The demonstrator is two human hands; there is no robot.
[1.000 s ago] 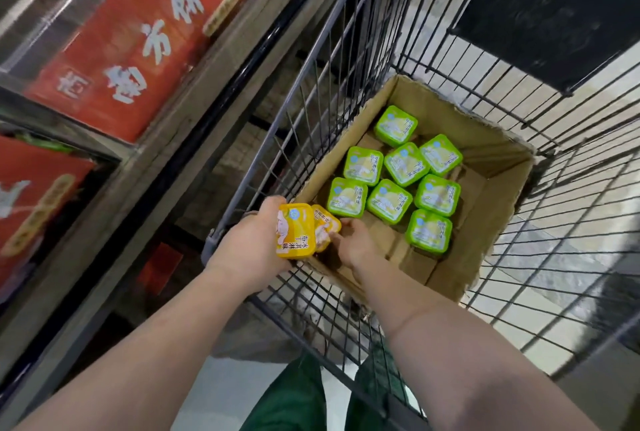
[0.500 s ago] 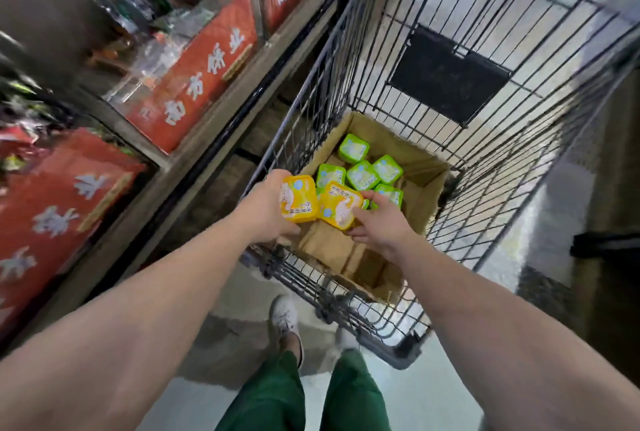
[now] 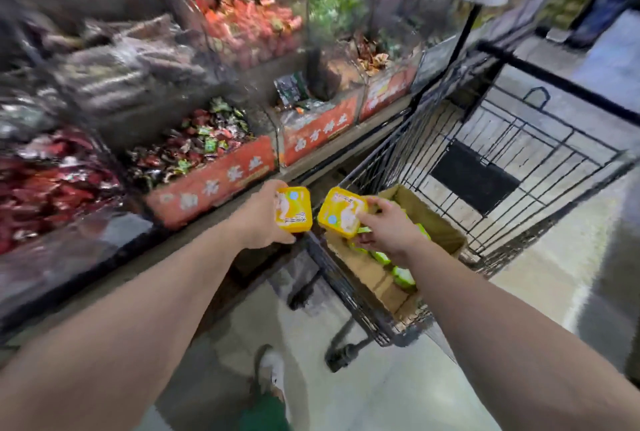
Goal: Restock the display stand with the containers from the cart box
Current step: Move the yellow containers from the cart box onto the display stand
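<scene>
Your left hand [image 3: 260,219] gripped one yellow tub [image 3: 293,209] and your right hand [image 3: 388,228] another yellow tub [image 3: 341,210] (both lifted above the box [image 3: 438,219]), ready for the stand [image 3: 214,184].

red bin fronts [image 3: 317,139] on the display stand carry 4 pale chinese characters each, too blurred to read. yellow containers [image 3: 293,210] have small dark print on the lids, also illegible. nothing else readable.
</scene>
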